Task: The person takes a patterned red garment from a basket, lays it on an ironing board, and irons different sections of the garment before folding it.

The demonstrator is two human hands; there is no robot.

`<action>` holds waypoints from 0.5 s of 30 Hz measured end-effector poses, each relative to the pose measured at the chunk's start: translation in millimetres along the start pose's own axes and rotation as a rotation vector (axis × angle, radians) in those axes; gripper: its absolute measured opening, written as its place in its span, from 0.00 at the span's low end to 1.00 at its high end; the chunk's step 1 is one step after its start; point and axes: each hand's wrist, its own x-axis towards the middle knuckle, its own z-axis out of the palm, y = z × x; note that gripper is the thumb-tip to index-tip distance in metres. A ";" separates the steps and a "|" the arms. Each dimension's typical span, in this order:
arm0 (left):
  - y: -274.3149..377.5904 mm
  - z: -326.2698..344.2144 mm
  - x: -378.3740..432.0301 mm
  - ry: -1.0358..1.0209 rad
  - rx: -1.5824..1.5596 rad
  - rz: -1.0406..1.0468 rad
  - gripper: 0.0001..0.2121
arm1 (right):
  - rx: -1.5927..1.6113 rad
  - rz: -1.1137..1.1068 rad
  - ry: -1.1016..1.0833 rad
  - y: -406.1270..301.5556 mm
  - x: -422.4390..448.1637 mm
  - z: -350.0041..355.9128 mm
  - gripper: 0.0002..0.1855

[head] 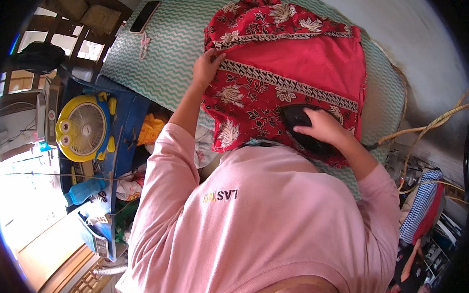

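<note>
A red batik-patterned garment (255,93) with pale flowers and black-and-white bands lies spread before me, a plain red area between its bands. My left hand (207,66) pinches its left edge, near the ends of the two bands. In my right hand (321,125) is the handle of a black clothes iron (293,116), which rests on the lower right part of the cloth. The iron's cord (393,133) runs off to the right from its rear. Under the garment is a padded cover (168,59) with green and white zigzag stripes.
A dark smartphone (145,17) with a beaded strap (144,45) lies at the far left of the cover. Left of me, a yellow-and-blue fan (84,127) and a blue bottle (85,191) stand by blue furniture (129,112). Another person (410,265) is at lower right.
</note>
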 end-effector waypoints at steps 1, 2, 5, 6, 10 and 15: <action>-2.6 -0.3 -1.3 0.002 0.000 -0.004 0.14 | 0.033 -0.043 0.057 -8.3 11.6 -5.6 0.25; -7.2 -2.2 -3.1 0.043 0.068 0.025 0.14 | 0.063 -0.092 0.111 -14.1 25.0 -13.6 0.24; -4.9 -0.6 -4.0 0.054 0.171 0.058 0.14 | 0.254 -0.033 0.219 7.1 81.5 -32.2 0.23; -4.8 -1.3 -4.7 0.042 0.218 0.046 0.14 | 0.338 0.091 0.152 2.0 94.1 -48.9 0.23; -20.0 4.5 -1.9 0.013 0.232 0.026 0.14 | 0.292 0.087 0.199 -3.4 116.5 -64.4 0.21; -41.9 -2.9 -6.7 -0.066 0.125 0.047 0.15 | 0.104 -0.172 0.129 -35.3 89.2 -19.2 0.23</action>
